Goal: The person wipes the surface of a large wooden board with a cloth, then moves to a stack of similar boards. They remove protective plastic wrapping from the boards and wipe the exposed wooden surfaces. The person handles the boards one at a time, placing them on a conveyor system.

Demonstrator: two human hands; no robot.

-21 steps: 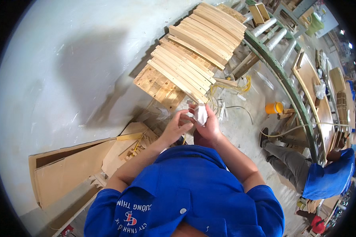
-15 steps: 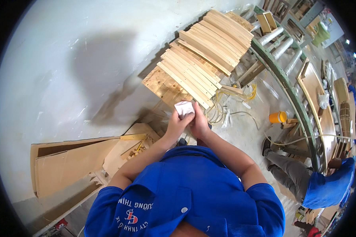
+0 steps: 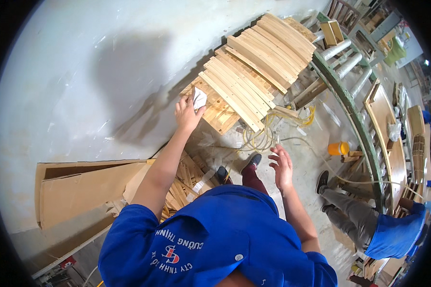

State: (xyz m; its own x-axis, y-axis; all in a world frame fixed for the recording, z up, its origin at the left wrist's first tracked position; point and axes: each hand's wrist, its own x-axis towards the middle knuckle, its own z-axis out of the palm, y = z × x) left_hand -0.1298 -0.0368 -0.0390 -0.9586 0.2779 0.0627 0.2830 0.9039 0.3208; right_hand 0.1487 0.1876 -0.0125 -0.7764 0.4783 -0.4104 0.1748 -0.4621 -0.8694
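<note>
My left hand (image 3: 188, 115) is stretched forward over the near left end of a plywood board (image 3: 221, 116). Between its thumb and fingers is a folded white sheet (image 3: 199, 98); whether it is paper or cloth I cannot make out. Beside that hand, a row of pale wooden slats (image 3: 239, 93) lies side by side across the board, some with small holes near their ends. My right hand (image 3: 282, 167) hangs in the air to the right of my feet, fingers apart and slightly curled, holding nothing.
A grey wall (image 3: 72, 105) runs along the left. Cardboard (image 3: 91, 189) and wood offcuts (image 3: 189, 179) lie low left. Yellow and grey hoses (image 3: 261, 138) coil on the floor. A green roller conveyor (image 3: 345, 93), an orange bucket (image 3: 338, 149) and a bending co-worker (image 3: 392, 229) are right.
My hands were together around the white sheet and have parted. The left carried it forward and left to the board's end; the right moved right and opened.
</note>
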